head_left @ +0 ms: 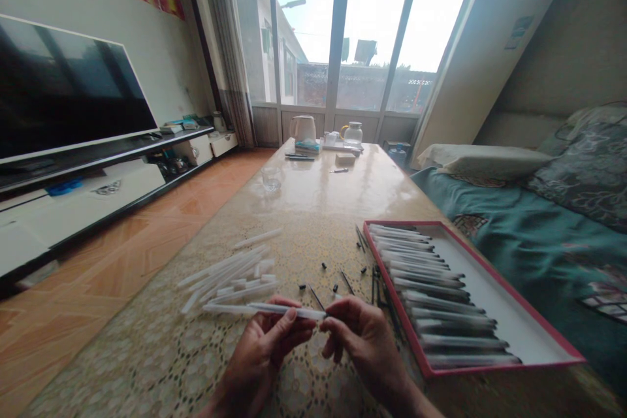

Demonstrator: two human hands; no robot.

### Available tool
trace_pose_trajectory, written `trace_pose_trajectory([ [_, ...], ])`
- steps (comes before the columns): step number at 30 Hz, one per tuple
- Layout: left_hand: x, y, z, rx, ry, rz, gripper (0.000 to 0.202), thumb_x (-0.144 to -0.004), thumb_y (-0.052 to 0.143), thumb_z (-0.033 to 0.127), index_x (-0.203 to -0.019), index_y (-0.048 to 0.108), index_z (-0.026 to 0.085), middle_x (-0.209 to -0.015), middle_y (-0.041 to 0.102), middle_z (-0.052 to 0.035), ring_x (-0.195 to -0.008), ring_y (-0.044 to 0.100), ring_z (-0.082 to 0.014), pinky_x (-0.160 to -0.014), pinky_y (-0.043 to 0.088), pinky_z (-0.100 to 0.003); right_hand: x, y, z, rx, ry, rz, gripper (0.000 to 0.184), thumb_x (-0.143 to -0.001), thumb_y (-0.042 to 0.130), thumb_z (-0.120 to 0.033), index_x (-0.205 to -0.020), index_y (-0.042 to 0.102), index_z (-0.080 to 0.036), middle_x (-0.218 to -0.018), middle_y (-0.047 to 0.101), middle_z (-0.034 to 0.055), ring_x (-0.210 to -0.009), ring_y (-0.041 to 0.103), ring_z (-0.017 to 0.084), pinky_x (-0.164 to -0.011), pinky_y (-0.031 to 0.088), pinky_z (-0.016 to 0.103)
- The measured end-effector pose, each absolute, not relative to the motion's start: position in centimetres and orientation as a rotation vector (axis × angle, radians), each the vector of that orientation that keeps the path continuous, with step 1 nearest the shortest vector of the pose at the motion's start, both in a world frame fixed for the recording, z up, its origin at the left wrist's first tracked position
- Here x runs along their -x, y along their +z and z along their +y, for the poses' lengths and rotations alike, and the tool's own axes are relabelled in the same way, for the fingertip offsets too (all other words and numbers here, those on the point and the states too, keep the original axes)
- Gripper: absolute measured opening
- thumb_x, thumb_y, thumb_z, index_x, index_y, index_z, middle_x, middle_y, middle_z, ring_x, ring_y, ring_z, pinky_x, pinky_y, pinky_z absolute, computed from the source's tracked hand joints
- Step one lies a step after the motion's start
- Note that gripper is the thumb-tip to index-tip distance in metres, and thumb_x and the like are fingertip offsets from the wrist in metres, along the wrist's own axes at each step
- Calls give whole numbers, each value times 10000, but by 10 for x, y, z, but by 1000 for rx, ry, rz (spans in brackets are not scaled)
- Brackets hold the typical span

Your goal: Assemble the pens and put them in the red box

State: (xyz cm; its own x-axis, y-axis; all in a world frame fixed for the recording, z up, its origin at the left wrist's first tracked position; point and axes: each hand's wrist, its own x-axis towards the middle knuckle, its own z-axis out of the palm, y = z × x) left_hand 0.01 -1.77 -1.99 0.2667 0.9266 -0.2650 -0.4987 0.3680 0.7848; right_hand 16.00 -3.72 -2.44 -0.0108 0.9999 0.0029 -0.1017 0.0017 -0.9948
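I see the left hand grasping a whitish pen; the right hand pinches its end, above the desk.

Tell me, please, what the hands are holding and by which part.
The left hand holds a whitish pen near its middle; the right hand pinches its dark right-hand end.

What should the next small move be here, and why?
Perhaps push gently inward with the right hand: it is at the right end of the white pen that the left hand holds, and the pens in the tray have dark right ends.
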Motion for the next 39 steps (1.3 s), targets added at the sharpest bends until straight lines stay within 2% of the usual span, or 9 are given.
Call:
trace_pose_trajectory([
  [6,-2,-23,-18,-689,1038,797,178,-669,738,252,-769,632,151,-709,734,-71,-698,679,-179,-705,528,-295,-163,-34,-38,1275,1217,-1250,422,-821,508,-528,-654,543,-142,-530,604,9,-297,506,74,-279,289,146],
  [9,-2,-24,-18,-678,1048,818,178,-666,741,253,-765,634,151,-698,731,-61,-692,682,-177,-680,530,-275,-166,-34,-40,1322,1051,-1436,508,-892,355,-531,-610,542,-153,-466,567,1,-282,455,62,-317,294,163],
  [14,0,-22,-16,-645,1056,826,163,-675,735,234,-776,641,147,-719,733,-58,-720,684,-169,-704,529,-260,-167,-26,-41,1342,853,-1659,281,-891,434,-432,-830,535,-176,-604,650,10,-510,577,111,-491,374,185],
  [15,0,-22,-16,-645,1051,829,165,-670,739,233,-772,642,146,-717,732,-60,-717,685,-170,-700,530,-261,-167,-25,-42,1344,840,-1675,272,-898,422,-422,-825,523,-180,-603,649,8,-526,579,113,-505,374,187],
  [20,-1,-23,-17,-650,1057,830,197,-643,758,247,-765,639,148,-674,726,-56,-674,684,-175,-669,537,-270,-167,-28,-41,1354,801,-1739,453,-942,267,-435,-616,469,-194,-464,561,-1,-465,543,107,-501,363,189],
  [26,-2,-21,-16,-633,1082,860,196,-629,765,246,-753,647,150,-674,722,-47,-677,681,-172,-674,539,-265,-167,-30,-40,1357,820,-1725,295,-907,360,-463,-843,463,-194,-508,593,-21,-438,538,109,-457,342,181],
  [32,-2,-20,-17,-632,1063,857,206,-622,770,252,-747,643,150,-660,724,-55,-662,682,-172,-671,539,-265,-168,-29,-40,1360,813,-1772,425,-943,239,-456,-657,436,-212,-456,563,-10,-456,551,112,-494,360,185],
  [36,-2,-19,-17,-637,1070,858,210,-620,771,256,-754,648,149,-675,725,-51,-680,681,-173,-691,538,-274,-168,-27,-41,1382,813,-1751,334,-921,317,-479,-832,472,-197,-511,600,-17,-455,549,112,-476,349,182],
  [39,-2,-20,-18,-659,1061,853,214,-625,767,264,-755,641,150,-672,727,-56,-668,681,-176,-689,538,-283,-168,-27,-41,1369,812,-1760,351,-925,298,-484,-788,457,-203,-494,597,-17,-451,549,112,-481,357,181],
])
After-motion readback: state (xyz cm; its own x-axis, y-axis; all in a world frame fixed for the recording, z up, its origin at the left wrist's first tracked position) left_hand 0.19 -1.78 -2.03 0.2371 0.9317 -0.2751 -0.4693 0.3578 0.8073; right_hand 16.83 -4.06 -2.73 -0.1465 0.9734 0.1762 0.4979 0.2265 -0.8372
